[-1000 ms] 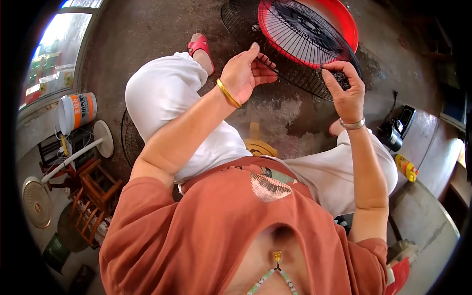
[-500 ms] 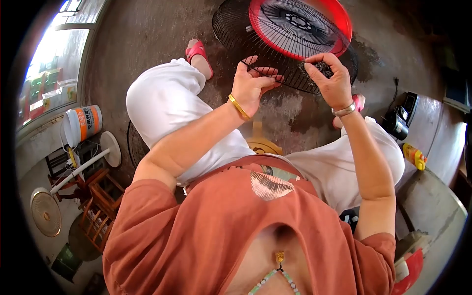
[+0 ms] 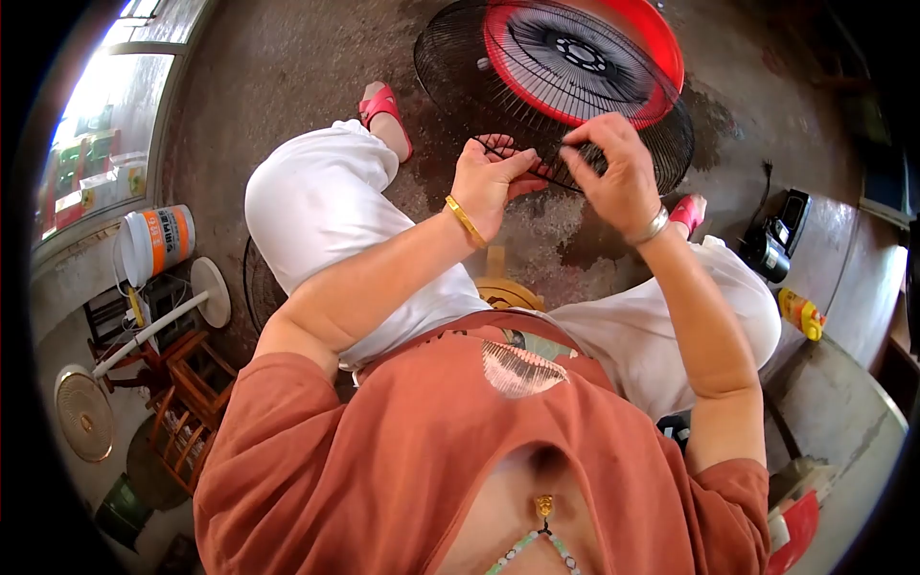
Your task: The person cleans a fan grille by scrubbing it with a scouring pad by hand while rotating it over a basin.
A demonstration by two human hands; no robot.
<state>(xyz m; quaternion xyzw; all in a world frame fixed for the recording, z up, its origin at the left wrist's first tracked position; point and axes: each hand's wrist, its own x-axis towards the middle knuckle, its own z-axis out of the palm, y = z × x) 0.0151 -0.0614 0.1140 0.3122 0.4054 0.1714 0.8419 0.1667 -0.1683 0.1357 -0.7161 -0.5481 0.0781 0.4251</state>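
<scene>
A round black wire fan guard [image 3: 460,72] is tilted in front of me, its near rim toward my body. My left hand [image 3: 487,182] is closed round that near rim, thumb on top. My right hand [image 3: 613,172] is beside it at the right part of the rim, fingers and thumb bent toward each other; a dark scrubber-like pad is mostly hidden behind the fingers. Beyond and partly under the guard stands a red basin [image 3: 666,57].
A white bucket [image 3: 163,244] and a white stand fan [image 3: 84,412] are at the left beside wooden chairs [image 3: 196,383]. At the right are a black device [image 3: 771,254] and a yellow bottle [image 3: 800,313]. A yellowish stool [image 3: 508,292] shows between my legs.
My right hand has moved left along the guard's rim toward my left hand. The left hand has moved down a little and closed round the rim, and the guard has shifted left.
</scene>
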